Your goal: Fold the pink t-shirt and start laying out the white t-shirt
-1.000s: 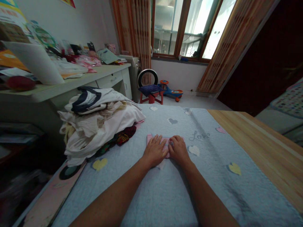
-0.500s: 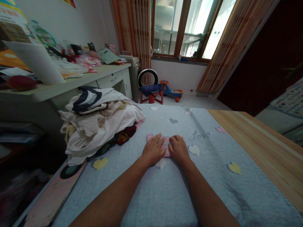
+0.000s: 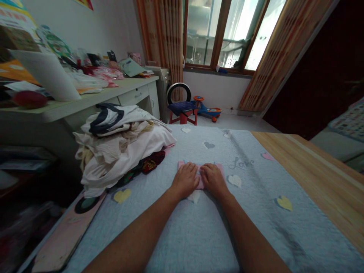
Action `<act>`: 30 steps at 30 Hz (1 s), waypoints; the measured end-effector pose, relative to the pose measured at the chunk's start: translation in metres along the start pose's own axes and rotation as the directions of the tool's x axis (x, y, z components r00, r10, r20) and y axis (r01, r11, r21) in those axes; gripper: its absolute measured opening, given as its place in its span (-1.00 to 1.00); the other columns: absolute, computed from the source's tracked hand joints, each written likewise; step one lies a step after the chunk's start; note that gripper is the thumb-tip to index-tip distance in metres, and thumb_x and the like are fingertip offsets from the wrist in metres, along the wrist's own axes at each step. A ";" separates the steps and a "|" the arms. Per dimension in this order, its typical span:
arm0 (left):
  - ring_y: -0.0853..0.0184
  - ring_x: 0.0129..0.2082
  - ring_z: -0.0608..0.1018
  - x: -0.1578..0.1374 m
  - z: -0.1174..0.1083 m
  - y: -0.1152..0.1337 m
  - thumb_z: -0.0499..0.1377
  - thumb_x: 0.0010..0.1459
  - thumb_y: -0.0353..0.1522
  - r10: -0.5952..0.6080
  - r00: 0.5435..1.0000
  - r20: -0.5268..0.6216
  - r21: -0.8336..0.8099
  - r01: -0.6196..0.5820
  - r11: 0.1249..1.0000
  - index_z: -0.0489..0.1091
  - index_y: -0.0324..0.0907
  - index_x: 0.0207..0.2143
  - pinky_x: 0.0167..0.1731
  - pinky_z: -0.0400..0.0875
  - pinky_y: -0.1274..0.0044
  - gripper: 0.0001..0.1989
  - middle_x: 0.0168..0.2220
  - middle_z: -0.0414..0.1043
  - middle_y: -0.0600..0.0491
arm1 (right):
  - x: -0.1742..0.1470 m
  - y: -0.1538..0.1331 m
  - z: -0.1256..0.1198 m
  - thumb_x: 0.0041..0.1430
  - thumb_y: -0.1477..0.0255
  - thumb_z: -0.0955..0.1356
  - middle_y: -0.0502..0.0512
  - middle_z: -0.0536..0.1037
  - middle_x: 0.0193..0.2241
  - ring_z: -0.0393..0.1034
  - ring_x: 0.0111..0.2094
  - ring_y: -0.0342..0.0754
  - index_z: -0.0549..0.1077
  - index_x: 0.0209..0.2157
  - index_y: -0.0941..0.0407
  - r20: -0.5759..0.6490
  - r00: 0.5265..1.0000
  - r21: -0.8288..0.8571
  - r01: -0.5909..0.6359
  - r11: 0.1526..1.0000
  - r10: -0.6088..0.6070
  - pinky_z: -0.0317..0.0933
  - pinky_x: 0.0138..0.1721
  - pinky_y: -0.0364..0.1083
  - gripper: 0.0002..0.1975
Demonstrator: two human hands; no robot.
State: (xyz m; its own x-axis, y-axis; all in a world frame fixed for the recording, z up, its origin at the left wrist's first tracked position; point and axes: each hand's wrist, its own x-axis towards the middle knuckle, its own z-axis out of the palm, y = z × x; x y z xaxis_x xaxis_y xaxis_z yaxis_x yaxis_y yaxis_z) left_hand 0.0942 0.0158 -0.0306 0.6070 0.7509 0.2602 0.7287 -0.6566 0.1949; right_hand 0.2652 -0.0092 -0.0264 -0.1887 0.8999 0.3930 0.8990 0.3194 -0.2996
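Observation:
A small pink folded cloth [image 3: 201, 185] lies on the light blue bedspread [image 3: 193, 231], mostly covered by my two hands. My left hand [image 3: 185, 180] rests palm down on its left part, fingers stretched forward. On the right part lies my right hand [image 3: 214, 179], palm down with the fingers slightly bent and spread. The fingertips of both hands come close together near the cloth's middle. Pink edges show past the left fingers and right of the right hand. What lies under the palms is hidden.
A heap of white and dark clothes [image 3: 127, 148] lies on the bed's left side, near a cluttered desk [image 3: 136, 93]. A pink board [image 3: 68, 231] runs along the left edge. Bare wooden planks [image 3: 307, 163] show on the right. Beyond stand a red stool [image 3: 183, 118] and a toy car [image 3: 209, 110].
My right hand's fingers have shifted slightly left over the cloth, nearer my left hand. My left hand stays nearly in place. The whole view has shifted slightly.

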 end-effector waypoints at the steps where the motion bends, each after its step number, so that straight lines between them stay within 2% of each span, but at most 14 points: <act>1: 0.12 0.28 0.25 0.000 0.000 0.000 0.04 0.32 -0.28 -0.003 1.000 0.002 0.001 0.003 1.000 0.26 -0.23 0.19 0.28 0.09 0.27 -0.57 0.23 0.30 -0.09 | 0.001 -0.001 0.000 0.24 0.55 0.26 0.18 0.51 -0.10 0.32 -0.04 0.02 0.51 -0.13 0.14 0.034 0.999 -0.010 -0.002 1.000 0.003 0.16 0.07 -0.02 -0.76; 9: 0.14 0.28 0.27 0.001 0.002 -0.002 0.04 0.31 -0.30 -0.016 1.000 -0.002 0.016 0.016 1.000 0.26 -0.27 0.21 0.27 0.12 0.29 -0.54 0.26 0.27 -0.14 | 0.003 -0.004 0.000 0.25 0.52 0.25 0.19 0.48 0.04 0.31 0.06 0.02 0.48 0.00 0.13 0.138 0.987 -0.116 -0.070 0.991 0.086 0.12 0.13 -0.04 -0.68; 21: 0.11 0.29 0.26 -0.002 0.004 -0.003 0.03 0.31 -0.26 -0.050 0.998 -0.030 0.061 0.052 0.997 0.24 -0.29 0.23 0.28 0.11 0.23 -0.51 0.29 0.23 -0.15 | 0.001 -0.004 0.001 0.28 0.46 0.23 0.24 0.40 0.17 0.21 0.21 0.04 0.40 0.12 0.19 0.172 0.982 -0.141 -0.053 0.989 0.077 0.00 0.27 0.00 -0.60; 25: 0.12 0.30 0.25 -0.002 0.007 -0.006 0.00 0.34 -0.25 -0.052 0.998 -0.025 0.048 0.053 0.997 0.23 -0.24 0.24 0.28 0.08 0.19 -0.52 0.30 0.22 -0.12 | -0.001 -0.005 -0.001 0.26 0.44 0.26 0.29 0.38 0.17 0.20 0.22 0.08 0.42 0.09 0.20 0.145 0.987 -0.112 -0.051 0.992 0.067 0.02 0.27 0.04 -0.61; 30: 0.15 0.29 0.28 -0.001 0.010 -0.014 -0.05 0.36 -0.32 -0.013 0.999 -0.033 0.019 0.013 1.000 0.26 -0.23 0.22 0.29 0.07 0.19 -0.57 0.28 0.26 -0.12 | -0.002 -0.008 0.000 0.24 0.48 0.28 0.30 0.42 0.14 0.25 0.19 0.04 0.43 0.08 0.23 0.089 0.996 0.031 -0.017 0.999 0.014 0.08 0.26 0.03 -0.61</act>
State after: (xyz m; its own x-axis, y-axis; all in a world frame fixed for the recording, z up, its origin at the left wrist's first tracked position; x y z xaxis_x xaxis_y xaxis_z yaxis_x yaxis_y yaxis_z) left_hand 0.0867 0.0251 -0.0432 0.5870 0.7565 0.2885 0.7424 -0.6451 0.1808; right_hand 0.2586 -0.0132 -0.0252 -0.2109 0.9271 0.3098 0.8894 0.3135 -0.3328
